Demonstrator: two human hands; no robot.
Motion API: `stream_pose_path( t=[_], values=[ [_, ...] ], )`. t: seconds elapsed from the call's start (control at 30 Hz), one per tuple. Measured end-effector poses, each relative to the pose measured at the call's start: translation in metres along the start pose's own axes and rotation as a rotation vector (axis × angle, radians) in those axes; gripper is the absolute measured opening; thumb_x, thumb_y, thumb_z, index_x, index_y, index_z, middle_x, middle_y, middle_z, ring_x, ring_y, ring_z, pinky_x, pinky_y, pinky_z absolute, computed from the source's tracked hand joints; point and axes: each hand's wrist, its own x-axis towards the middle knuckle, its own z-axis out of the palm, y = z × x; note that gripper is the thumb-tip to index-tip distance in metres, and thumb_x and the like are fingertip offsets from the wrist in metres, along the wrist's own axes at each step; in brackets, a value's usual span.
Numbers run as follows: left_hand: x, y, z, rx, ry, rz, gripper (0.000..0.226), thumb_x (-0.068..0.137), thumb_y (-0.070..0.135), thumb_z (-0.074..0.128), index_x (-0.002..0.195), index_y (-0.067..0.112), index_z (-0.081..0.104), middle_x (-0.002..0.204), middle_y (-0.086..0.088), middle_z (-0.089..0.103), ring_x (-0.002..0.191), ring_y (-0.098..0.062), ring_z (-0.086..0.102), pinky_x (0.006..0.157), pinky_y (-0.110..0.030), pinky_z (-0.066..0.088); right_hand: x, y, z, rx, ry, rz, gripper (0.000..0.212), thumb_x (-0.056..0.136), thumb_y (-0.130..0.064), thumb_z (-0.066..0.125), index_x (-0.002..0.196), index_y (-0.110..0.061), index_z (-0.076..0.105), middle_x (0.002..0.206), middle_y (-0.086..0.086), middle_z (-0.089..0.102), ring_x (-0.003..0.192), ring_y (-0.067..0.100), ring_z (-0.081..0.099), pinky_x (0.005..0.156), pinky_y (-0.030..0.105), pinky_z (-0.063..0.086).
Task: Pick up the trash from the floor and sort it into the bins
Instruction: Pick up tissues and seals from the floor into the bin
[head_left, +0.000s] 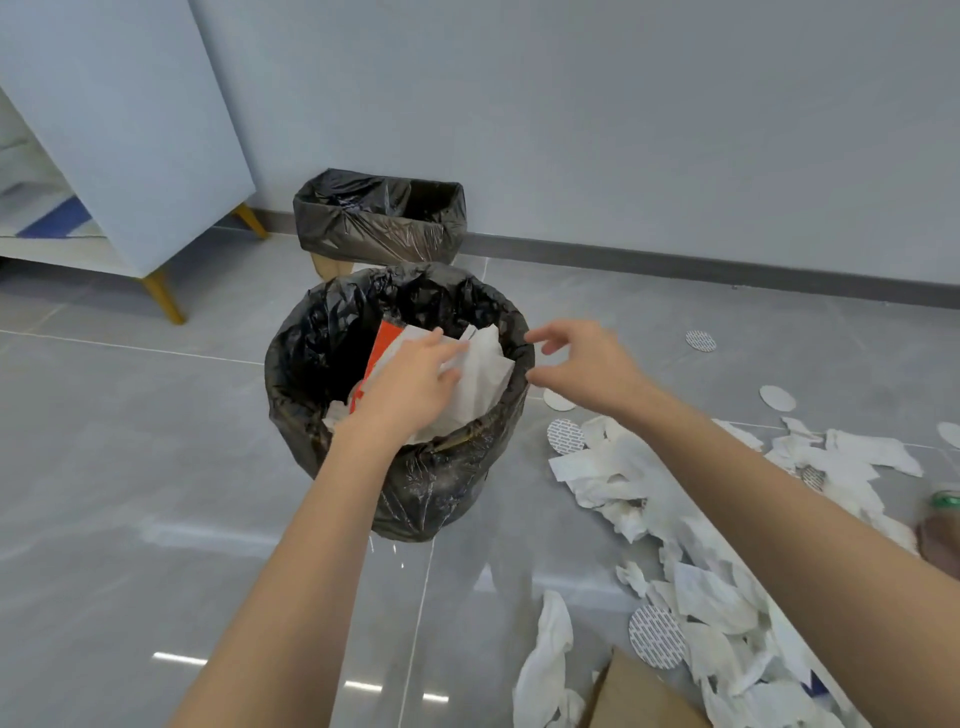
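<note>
Pressing paper (485, 376) into the round bin (441, 493), my left hand (410, 387) flat; right hand (587, 364) hovers spread, empty. Most tissue scraps (618, 467) lie unsorted.

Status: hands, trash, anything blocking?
Left hand open, touching white paper inside round bin. Right hand open, empty, at the rim. Tissue pile on floor right of bin. Nothing blocking.
</note>
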Motion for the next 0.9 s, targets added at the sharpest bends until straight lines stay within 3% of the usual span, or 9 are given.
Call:
stream_pose_path(
  t=[0.07,0.17,0.27,0.33,0.43,0.6,0.7,0.9],
  values=[
    [0.006,0.006,0.007,0.083,-0.174,-0.013,0.040,0.100,0.019,0.038,0.140,0.023,0.043,0.154,-0.011,0.025,0.137,-0.029,0.033,0.108,-0.039,0.032,-0.013,0.011,0.005,0.135,-0.016,-0.011,0.039,0.086,-0.020,0.062,0.124,-0.029,0.061,0.112,0.000,0.060,0.087,0.013,0.052,0.079,0.025,0.041],
    [0.009,0.018,0.014,0.150,-0.388,-0.145,0.054,0.099,0.000,0.031,0.145,0.029,0.034,0.159,-0.005,0.009,0.143,-0.029,0.021,0.110,-0.038,0.023,-0.021,0.023,0.018,0.193,-0.001,-0.065,0.045,0.090,-0.021,0.056,0.133,-0.035,0.053,0.116,-0.001,0.059,0.084,0.014,0.051,0.084,0.025,0.043],
    [0.012,0.024,0.014,0.181,-0.465,-0.275,0.046,0.100,0.003,0.035,0.145,0.012,0.034,0.151,-0.015,0.029,0.137,-0.032,0.031,0.104,-0.032,0.028,-0.025,0.027,0.026,0.245,-0.002,-0.065,0.050,0.091,-0.022,0.055,0.138,-0.037,0.045,0.119,-0.003,0.057,0.075,0.016,0.055,0.081,0.022,0.041],
    [0.014,0.020,0.014,0.224,-0.412,-0.295,0.044,0.098,0.010,0.043,0.142,0.008,0.039,0.144,-0.018,0.038,0.133,-0.034,0.036,0.103,-0.031,0.033,-0.027,0.029,0.028,0.280,-0.011,-0.072,0.052,0.092,-0.024,0.055,0.140,-0.038,0.042,0.120,-0.004,0.056,0.071,0.012,0.052,0.079,0.022,0.040],
    [0.013,0.011,0.017,0.219,-0.348,-0.233,0.042,0.094,0.005,0.045,0.132,0.020,0.054,0.135,-0.009,0.053,0.119,-0.031,0.052,0.092,-0.032,0.043,-0.030,0.031,0.026,0.290,-0.002,-0.075,0.050,0.092,-0.025,0.056,0.139,-0.037,0.044,0.121,-0.006,0.055,0.073,0.007,0.052,0.081,0.021,0.041],
    [0.010,0.012,0.017,0.037,0.155,-0.109,0.038,0.095,0.017,0.043,0.127,0.031,0.057,0.120,-0.003,0.065,0.099,-0.029,0.063,0.082,-0.042,0.053,-0.044,0.050,0.020,0.384,0.099,0.005,0.036,0.092,-0.019,0.056,0.125,-0.031,0.057,0.118,-0.009,0.060,0.073,0.001,0.055,0.062,0.007,0.043],
    [-0.001,0.041,0.015,-0.099,0.384,0.034,0.039,0.096,0.017,0.045,0.134,0.027,0.050,0.116,0.004,0.065,0.101,-0.018,0.062,0.084,-0.039,0.053,-0.065,0.069,0.014,0.420,0.122,0.083,0.033,0.091,-0.015,0.055,0.121,-0.028,0.060,0.115,-0.013,0.061,0.074,-0.003,0.055,0.065,0.005,0.043],
    [-0.041,0.105,0.050,-0.267,0.407,0.306,0.041,0.096,0.013,0.047,0.136,0.018,0.047,0.130,0.000,0.053,0.109,-0.018,0.055,0.095,-0.029,0.043,-0.126,0.122,0.022,0.428,0.041,0.290,0.027,0.089,-0.017,0.058,0.113,-0.031,0.063,0.112,-0.012,0.063,0.086,0.010,0.062,0.076,0.022,0.048]
  ],
)
